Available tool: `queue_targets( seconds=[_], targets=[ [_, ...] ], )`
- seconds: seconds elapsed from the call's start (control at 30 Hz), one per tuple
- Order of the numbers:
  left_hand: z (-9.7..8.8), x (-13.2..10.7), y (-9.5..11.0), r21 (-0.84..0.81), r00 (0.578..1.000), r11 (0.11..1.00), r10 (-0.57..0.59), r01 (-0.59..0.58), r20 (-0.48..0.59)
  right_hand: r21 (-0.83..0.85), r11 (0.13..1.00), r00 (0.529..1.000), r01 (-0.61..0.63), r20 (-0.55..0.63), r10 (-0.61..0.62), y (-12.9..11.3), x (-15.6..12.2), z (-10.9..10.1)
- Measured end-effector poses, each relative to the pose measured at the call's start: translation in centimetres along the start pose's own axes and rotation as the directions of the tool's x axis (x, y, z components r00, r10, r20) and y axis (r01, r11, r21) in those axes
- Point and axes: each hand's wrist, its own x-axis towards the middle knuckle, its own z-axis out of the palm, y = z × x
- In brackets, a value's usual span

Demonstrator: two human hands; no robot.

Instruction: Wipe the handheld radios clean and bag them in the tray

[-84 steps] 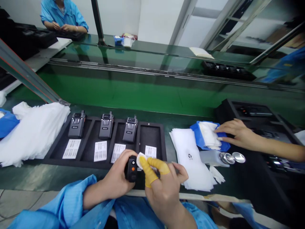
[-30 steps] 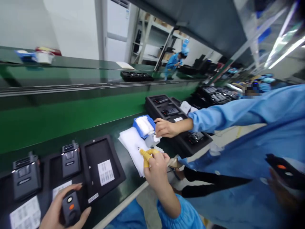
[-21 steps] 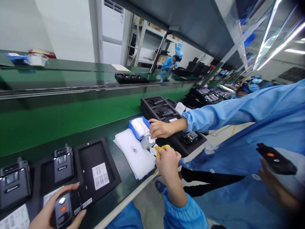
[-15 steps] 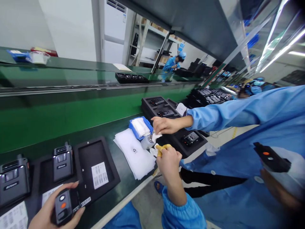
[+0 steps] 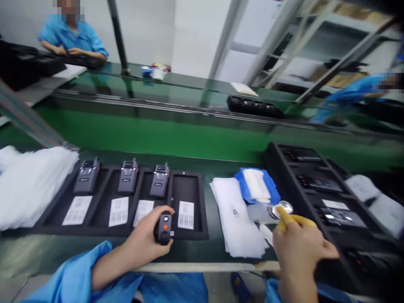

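My left hand [image 5: 143, 242] is closed around a black walkie-talkie [image 5: 164, 233], its end with an orange button facing me. It hovers at the front of a black foam tray [image 5: 204, 219]. Three walkie-talkies, one of them this radio [image 5: 159, 181], lie in the tray's slots beside printed label sheets [image 5: 186, 214]. On the right, my right hand [image 5: 298, 248], with yellow finger covers, has its fingers curled together at the metal top [image 5: 285, 206] of a translucent bottle [image 5: 260, 213]. What those fingers hold, if anything, is hidden. A small white piece [image 5: 267, 233] lies below them.
White printed bags [image 5: 235, 219] lie beside a blue tray [image 5: 274, 191] of folded white cloths. More radios fill a black foam tray [image 5: 284, 176] on the right. White bags [image 5: 34, 185] are piled at left. Co-workers [image 5: 74, 38] sit beyond the green partition [image 5: 158, 132].
The view has swung left. A co-worker's arm that reached to the bottle with a white cloth is out of view. My right hand has come up to the bottle's top; my left still holds the walkie-talkie.
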Motion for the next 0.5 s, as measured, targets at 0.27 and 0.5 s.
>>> queue_targets(
  seconds=[0.27,0.5],
  targets=[
    [0.2,-0.6,0.6,-0.058,0.999,0.998,0.039,-0.036,0.037,0.367,0.702,0.776,0.610,-0.096,-0.624,-15.1,-3.7,-4.6],
    [0.5,-0.4,0.6,-0.099,0.997,0.995,0.039,-0.032,0.072,0.455,0.652,0.760,0.607,-0.092,-0.643,-18.4,-5.7,-4.3]
  ],
)
